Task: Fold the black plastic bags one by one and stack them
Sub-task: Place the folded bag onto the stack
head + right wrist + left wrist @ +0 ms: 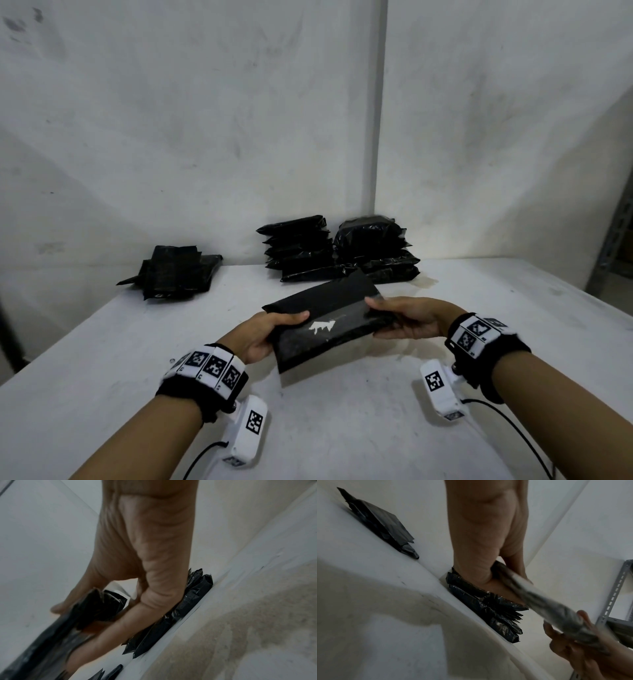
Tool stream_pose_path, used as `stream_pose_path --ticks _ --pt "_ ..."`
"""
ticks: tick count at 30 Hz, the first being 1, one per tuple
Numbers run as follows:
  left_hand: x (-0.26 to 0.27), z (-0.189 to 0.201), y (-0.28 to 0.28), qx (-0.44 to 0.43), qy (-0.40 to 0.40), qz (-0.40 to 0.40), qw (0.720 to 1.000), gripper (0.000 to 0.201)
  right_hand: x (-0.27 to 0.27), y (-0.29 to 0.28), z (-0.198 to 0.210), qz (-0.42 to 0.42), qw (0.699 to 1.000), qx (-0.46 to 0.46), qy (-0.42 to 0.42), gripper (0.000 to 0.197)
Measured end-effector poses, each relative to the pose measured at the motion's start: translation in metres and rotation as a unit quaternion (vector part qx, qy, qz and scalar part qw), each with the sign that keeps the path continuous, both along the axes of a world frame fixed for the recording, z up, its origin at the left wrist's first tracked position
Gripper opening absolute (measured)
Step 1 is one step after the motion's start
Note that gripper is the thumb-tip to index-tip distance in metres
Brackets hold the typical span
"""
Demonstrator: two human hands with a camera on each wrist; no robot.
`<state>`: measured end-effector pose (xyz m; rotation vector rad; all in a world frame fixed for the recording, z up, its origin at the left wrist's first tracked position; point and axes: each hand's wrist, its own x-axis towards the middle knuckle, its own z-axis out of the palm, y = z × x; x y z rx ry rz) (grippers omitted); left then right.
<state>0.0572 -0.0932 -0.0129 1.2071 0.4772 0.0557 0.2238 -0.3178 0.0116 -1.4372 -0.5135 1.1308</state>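
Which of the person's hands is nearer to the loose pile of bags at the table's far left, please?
The left hand. It grips the held bag's left end, nearer the loose pile; the right hand grips the right end, below the stacks.

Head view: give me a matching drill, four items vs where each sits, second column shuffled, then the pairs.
Items:
1. held bag
2. loose bag pile
3. two folded stacks
4. left hand

Places:
A. far left on the table, near the wall
B. between both hands, above the table
C. gripping the held bag's left end
D. at the wall, beyond the held bag

The right hand grips the other end.

Pairs: 1-B, 2-A, 3-D, 4-C
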Motion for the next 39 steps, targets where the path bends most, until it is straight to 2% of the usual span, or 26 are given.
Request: stream_pose_path --ticks 2,3,6,8,12,16,22,25,30,33,35,37,39 --pt "0.000 -0.002 0.002 0.000 -0.001 0.011 1.000 0.050 0.003 -0.002 -0.001 -0.028 1.000 -0.002 0.008 0.077" --pt "-0.001 -0.003 0.004 0.002 -0.004 0.017 1.000 0.050 0.004 -0.002 -0.002 -0.040 0.999 -0.001 0.010 0.070" --pt "-0.004 -0.006 0.010 0.001 -0.025 0.034 0.999 0.049 0.012 -0.008 -0.005 -0.080 0.996 0.022 0.031 0.034" --pt "-0.006 -0.006 0.011 -0.005 -0.039 0.040 0.998 0.044 0.017 -0.012 -0.008 -0.103 0.992 0.049 0.059 0.022" --pt "-0.008 -0.005 0.011 -0.003 -0.058 0.036 0.998 0.041 0.021 -0.013 -0.014 -0.107 0.989 0.070 0.073 0.017" --pt "-0.006 -0.004 0.008 0.003 -0.072 0.028 0.997 0.037 0.019 -0.005 -0.018 -0.103 0.993 0.027 0.043 0.010" --pt "-0.007 -0.005 0.008 0.004 -0.073 0.018 0.997 0.038 0.018 0.002 -0.020 -0.048 0.997 -0.048 0.048 0.015" --pt "-0.006 -0.004 0.007 -0.003 -0.076 0.013 0.997 0.037 0.018 0.005 -0.020 -0.040 0.998 -0.029 0.027 0.014" --pt "-0.005 -0.002 0.009 0.001 -0.068 0.009 0.998 0.044 0.016 0.005 -0.015 -0.039 0.999 0.002 0.001 0.022" --pt "-0.005 -0.002 0.013 0.004 -0.072 0.019 0.997 0.047 0.018 0.003 -0.014 -0.064 0.998 -0.006 0.001 0.021" --pt "-0.005 -0.002 0.016 0.011 -0.070 0.025 0.997 0.051 0.020 0.004 -0.014 -0.110 0.994 0.008 -0.025 0.024" --pt "-0.006 -0.001 0.018 0.019 -0.064 0.031 0.997 0.053 0.018 0.007 -0.010 -0.159 0.985 0.036 -0.058 0.031" --pt "-0.006 0.000 0.020 0.022 -0.062 0.038 0.997 0.051 0.013 0.009 -0.004 -0.143 0.986 0.038 -0.079 0.045"
